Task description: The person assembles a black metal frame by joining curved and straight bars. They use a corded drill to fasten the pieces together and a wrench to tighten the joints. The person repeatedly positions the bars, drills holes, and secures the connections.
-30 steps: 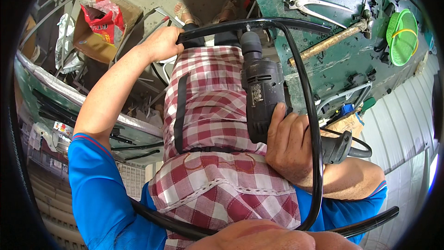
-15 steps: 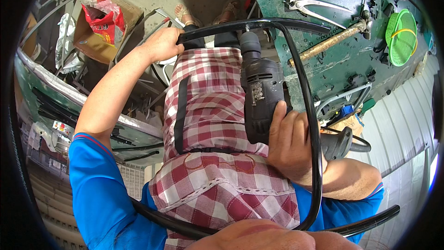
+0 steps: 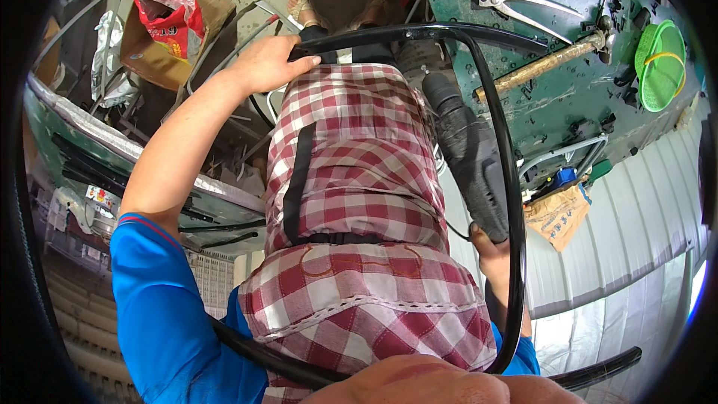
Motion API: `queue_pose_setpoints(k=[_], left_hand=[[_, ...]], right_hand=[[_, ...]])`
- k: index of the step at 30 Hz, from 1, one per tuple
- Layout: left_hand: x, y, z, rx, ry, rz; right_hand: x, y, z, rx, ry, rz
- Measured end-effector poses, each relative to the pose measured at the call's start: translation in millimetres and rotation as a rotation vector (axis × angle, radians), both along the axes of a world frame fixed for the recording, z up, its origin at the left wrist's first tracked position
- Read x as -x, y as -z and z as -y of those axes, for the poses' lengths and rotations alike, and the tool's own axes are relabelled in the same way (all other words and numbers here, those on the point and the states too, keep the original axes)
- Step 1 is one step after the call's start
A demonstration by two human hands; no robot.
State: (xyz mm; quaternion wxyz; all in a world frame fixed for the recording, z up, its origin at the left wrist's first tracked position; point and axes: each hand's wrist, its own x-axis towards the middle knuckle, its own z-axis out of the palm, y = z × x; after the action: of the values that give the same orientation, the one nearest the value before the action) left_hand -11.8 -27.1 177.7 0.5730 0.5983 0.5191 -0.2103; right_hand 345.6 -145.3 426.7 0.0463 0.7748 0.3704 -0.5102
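My left hand (image 3: 263, 64) is closed around the left end of a bent black tube frame (image 3: 511, 179), which loops in front of my body and down the right side. My right hand (image 3: 492, 254) grips the rear handle of a dark power drill (image 3: 470, 153), partly hidden behind the frame's right-hand tube. The drill slants up and to the left, its bit (image 3: 424, 69) apart from the frame's top bar. A red and white checked apron (image 3: 351, 179) covers my front.
On the green table (image 3: 550, 116) at right lie metal pincers (image 3: 527, 9), a wooden-handled hammer (image 3: 542, 66), a green basket (image 3: 661, 67) and scattered small black parts. A cardboard box (image 3: 149, 67) holding a red bag (image 3: 170, 21) stands at far left. Black strips (image 3: 90, 164) lie nearer, at left.
The drill has dropped away from the frame's top bar and swung right, with my right hand drawn back to its rear. My left hand keeps its hold on the frame, which has barely shifted.
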Motion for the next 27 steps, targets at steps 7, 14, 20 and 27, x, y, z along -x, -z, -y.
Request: queue_pose_setpoints(k=[7,14,20,27], left_hand=[[5.6,4.0,5.3,-0.013,-0.034,0.003],[5.6,4.7,0.8,-0.013,-0.057,-0.021],[2.3,13.1,11.2,-0.107,-0.113,-0.001],[1.2,16.9,16.9,-0.161,-0.143,0.027]], right_hand=[[-15.5,13.6,17.5,-0.038,0.642,-0.357],[-36.4,16.6,14.9,0.232,0.89,-0.571],[-39.7,24.8,24.6,0.263,0.95,-0.692],[-28.8,33.3,23.2,0.249,1.089,-0.799]])
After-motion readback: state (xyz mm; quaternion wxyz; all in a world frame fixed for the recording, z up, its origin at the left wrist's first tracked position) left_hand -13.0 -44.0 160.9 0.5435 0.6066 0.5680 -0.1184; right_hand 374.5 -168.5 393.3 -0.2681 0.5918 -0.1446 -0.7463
